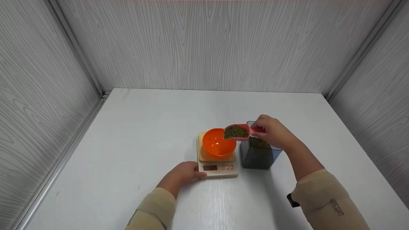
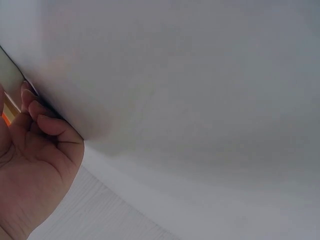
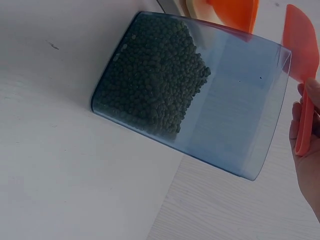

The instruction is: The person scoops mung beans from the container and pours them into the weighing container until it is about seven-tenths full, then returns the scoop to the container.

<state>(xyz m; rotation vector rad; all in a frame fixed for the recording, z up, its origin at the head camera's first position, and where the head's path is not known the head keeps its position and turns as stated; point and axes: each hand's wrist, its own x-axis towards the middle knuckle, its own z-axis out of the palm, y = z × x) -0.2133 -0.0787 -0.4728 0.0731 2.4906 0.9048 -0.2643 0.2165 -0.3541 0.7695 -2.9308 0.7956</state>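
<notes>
An orange bowl sits on the platform of a white kitchen scale. My left hand grips the scale's front left corner, thumb at the front and fingers curled against the side. With my right hand I hold a pink scoop by its handle. Small green beans fill the scoop, which is about level over the bowl's right rim. Right of the scale stands a clear bluish container, partly filled with more green beans. My right hand is above this container.
The white table extends around the scale and container. Grey wood-grain panels enclose it at the back and both sides. The container's open rim lies just below my right hand.
</notes>
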